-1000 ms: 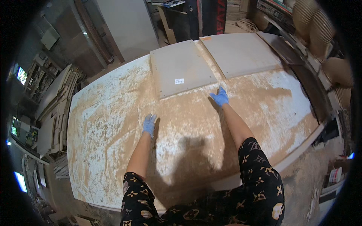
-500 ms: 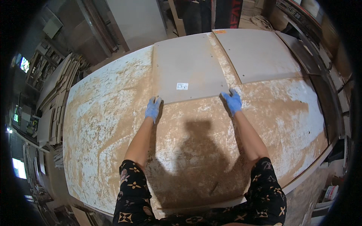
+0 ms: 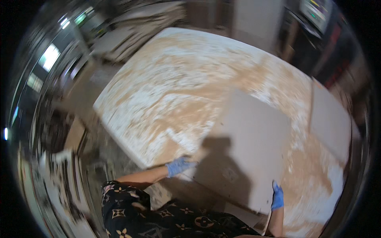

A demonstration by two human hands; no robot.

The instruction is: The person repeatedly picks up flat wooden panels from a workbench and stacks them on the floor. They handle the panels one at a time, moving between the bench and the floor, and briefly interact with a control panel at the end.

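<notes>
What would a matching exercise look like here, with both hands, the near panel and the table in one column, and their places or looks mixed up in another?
Things:
1. left hand
2. right hand
3. near panel
4. table

Places or looks:
A. white with tan patches
B. by the near panel's right edge
C. partly shaded, between the hands
D. by the near panel's left edge

Pairs: 1-D, 2-B, 3-C, 4-A

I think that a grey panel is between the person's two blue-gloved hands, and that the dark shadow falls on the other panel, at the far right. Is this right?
Not quite: in the head view, the dark shadow falls mainly on the grey panel between the blue-gloved left hand and right hand, not on the other panel at the far right.
</notes>
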